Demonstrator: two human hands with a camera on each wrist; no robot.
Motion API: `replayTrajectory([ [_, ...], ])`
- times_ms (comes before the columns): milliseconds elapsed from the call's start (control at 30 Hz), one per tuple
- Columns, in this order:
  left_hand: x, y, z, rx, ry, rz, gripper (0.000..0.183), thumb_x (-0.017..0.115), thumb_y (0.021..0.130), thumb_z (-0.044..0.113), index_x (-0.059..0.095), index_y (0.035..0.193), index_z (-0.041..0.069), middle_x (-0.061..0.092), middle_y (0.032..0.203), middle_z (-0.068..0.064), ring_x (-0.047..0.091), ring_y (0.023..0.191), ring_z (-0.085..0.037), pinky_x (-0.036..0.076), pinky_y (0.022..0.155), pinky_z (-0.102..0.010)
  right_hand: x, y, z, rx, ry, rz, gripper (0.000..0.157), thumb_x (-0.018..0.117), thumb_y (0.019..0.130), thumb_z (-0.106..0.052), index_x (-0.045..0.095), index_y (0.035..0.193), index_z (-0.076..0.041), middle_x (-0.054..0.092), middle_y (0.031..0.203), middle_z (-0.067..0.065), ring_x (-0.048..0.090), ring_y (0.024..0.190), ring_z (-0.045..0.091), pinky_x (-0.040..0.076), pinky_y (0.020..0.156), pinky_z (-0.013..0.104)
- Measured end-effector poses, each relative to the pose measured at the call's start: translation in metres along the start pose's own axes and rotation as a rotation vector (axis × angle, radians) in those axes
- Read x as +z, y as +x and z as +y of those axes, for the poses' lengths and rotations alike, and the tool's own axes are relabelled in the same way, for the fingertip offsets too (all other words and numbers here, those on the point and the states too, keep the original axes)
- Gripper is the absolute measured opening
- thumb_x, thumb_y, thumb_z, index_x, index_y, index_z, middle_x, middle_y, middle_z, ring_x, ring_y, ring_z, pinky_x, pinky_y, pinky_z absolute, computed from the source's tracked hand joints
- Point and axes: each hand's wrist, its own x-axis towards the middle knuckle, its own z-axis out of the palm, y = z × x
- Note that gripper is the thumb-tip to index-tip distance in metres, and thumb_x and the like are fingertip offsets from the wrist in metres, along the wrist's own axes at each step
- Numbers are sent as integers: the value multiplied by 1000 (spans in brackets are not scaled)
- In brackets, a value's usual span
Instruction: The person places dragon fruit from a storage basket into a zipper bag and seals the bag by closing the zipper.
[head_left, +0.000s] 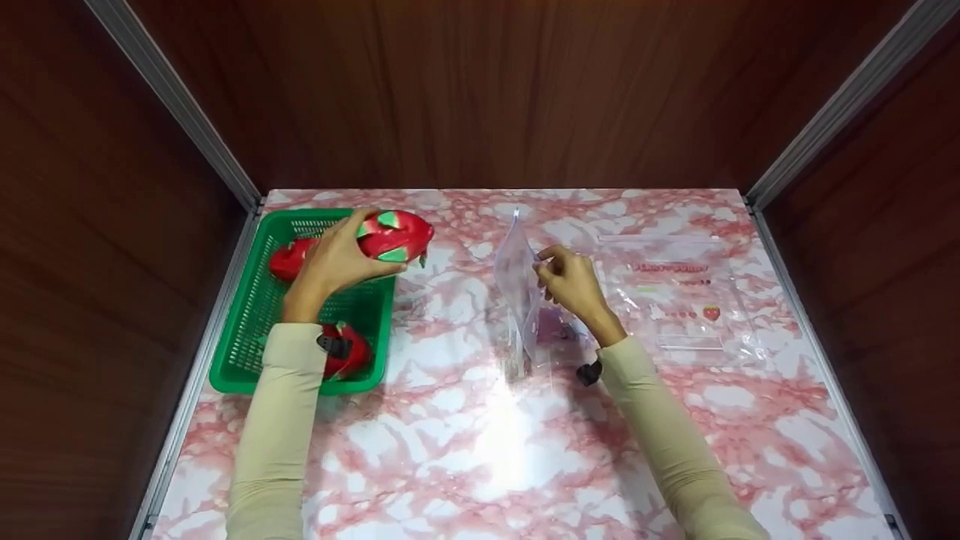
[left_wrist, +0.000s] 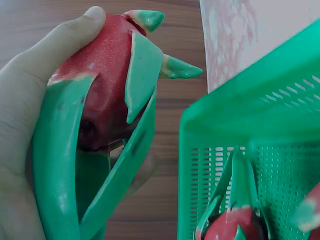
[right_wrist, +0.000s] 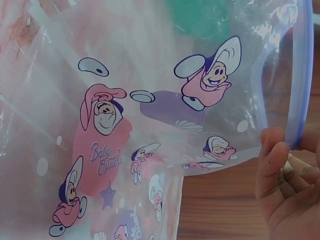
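In the head view my left hand (head_left: 330, 259) grips a red dragon fruit (head_left: 397, 236) with green leaf tips, held above the right side of the green basket. The left wrist view shows the thumb lying along the dragon fruit (left_wrist: 107, 65). My right hand (head_left: 571, 281) pinches the edge of a clear zip bag (head_left: 516, 277) that stands with its mouth parted. Printed cartoon oysters cover the zip bag (right_wrist: 105, 160) in the right wrist view, where finger and thumb hold its purple-edged rim.
A green plastic basket (head_left: 386, 337) at the left holds more dragon fruits, one (head_left: 289, 262) at the back and another (head_left: 351, 352) in front. Flat on the marbled table (head_left: 450, 450) at the right lies a second clear bag (head_left: 675, 292). Brown panels (head_left: 480, 97) wall in the table.
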Motion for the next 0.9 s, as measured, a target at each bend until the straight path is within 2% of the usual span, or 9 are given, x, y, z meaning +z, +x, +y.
replayTrajectory([
  [133,3,3,9,2,-9,-8,102,89,82,53,36,165,24,48,161,-16,47,145,-40,50,111,-66,-1,0,-1,-1,-3,-6,22,67,103,-10,70,117,7,72,77,28,67,53,33,48,42,20],
  [300,6,5,19,24,-49,-15,104,92,82,45,34,166,25,46,163,-14,45,147,-38,53,109,-63,-2,0,-1,-2,-6,-24,25,67,103,-12,69,119,7,72,80,32,68,57,45,47,42,18],
  [433,7,8,29,57,-75,-15,104,93,82,41,34,166,29,46,163,-11,45,147,-36,56,107,-60,-2,0,-2,-6,-14,-14,22,67,103,-11,71,117,5,72,79,30,68,55,41,48,42,20],
  [567,10,11,38,93,-68,-3,101,94,81,41,37,164,26,49,161,-10,47,145,-34,57,106,-58,-2,1,-4,-9,-17,-7,20,68,103,-11,71,116,3,71,79,30,67,53,34,48,41,21],
  [767,18,15,49,129,-61,-10,100,94,81,42,39,162,24,50,160,-9,48,145,-33,57,106,-57,-1,1,-5,-4,-22,-14,23,67,103,-13,71,117,5,73,78,28,69,60,49,47,41,20],
  [900,24,18,55,149,-49,-20,99,93,81,45,41,162,25,51,160,-9,50,143,-33,57,107,-57,-1,1,-4,-5,-27,-14,22,67,104,-13,71,117,4,73,77,25,68,59,49,47,41,20],
])
